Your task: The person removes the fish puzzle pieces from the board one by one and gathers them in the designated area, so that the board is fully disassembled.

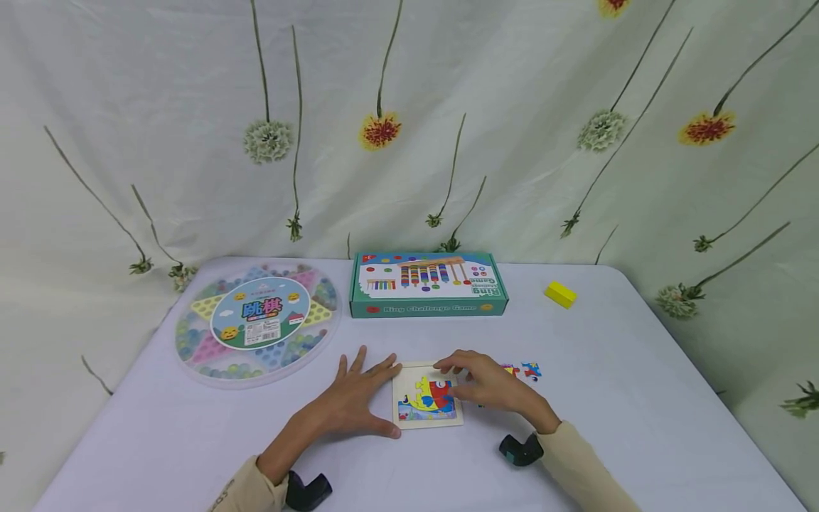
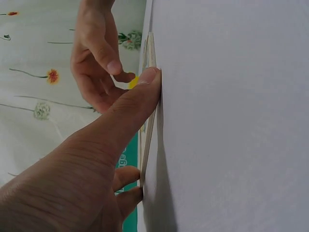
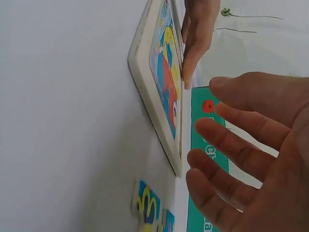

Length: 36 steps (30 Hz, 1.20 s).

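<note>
A small jigsaw puzzle board [image 1: 406, 385] with a pale wooden rim lies on the table, part of a yellow, red and blue picture fitted in it. My left hand [image 1: 353, 402] spreads along its left side, the thumb touching the lower left corner and a fingertip the upper left. Over the board's right side hovers my right hand [image 1: 491, 385]. In the right wrist view its fingers [image 3: 231, 145] are loosely bent, with nothing between them. Beyond that hand lie loose puzzle pieces [image 1: 531, 370], partly hidden by it; one blue-and-yellow piece [image 3: 148, 202] shows near the board's corner.
A green Ring Challenge Game box [image 1: 429, 311] stands behind the board. To the left lies a round Chinese checkers set [image 1: 259, 313] with marbles under a clear cover. A yellow block [image 1: 560, 294] sits at the back right. A patterned curtain [image 1: 512, 85] hangs behind the white table [image 1: 640, 427].
</note>
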Motion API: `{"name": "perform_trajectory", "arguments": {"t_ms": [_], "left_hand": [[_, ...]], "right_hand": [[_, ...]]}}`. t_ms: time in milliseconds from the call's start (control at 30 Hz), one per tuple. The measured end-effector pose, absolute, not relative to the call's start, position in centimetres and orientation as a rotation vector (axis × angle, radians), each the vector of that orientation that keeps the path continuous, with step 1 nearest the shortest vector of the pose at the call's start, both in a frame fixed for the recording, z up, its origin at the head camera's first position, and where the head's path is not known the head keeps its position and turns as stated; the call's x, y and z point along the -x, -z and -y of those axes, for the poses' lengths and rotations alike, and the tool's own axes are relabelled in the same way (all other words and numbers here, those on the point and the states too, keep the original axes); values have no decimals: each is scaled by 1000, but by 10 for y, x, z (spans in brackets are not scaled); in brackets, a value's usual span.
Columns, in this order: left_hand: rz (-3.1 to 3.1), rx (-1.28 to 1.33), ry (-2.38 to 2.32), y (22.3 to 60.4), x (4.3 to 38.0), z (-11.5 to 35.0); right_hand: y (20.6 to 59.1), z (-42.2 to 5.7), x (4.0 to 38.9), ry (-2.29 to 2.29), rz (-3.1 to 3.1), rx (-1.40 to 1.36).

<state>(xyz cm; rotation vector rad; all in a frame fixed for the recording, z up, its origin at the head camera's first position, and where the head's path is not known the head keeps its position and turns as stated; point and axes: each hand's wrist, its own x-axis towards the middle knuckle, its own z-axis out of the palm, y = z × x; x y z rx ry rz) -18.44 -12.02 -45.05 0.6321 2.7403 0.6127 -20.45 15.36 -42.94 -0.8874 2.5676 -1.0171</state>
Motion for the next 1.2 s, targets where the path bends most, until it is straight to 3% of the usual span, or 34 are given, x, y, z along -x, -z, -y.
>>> {"name": "perform_trajectory", "arguments": {"t_ms": [333,1200], "left_hand": [[-2745,-654,-603,451,185,121],[-2746,-648,-633,450,184,121]], "right_hand": [[434,-131,208,747,-2633,965],[436,-127,205,699,-2684,939]]}}
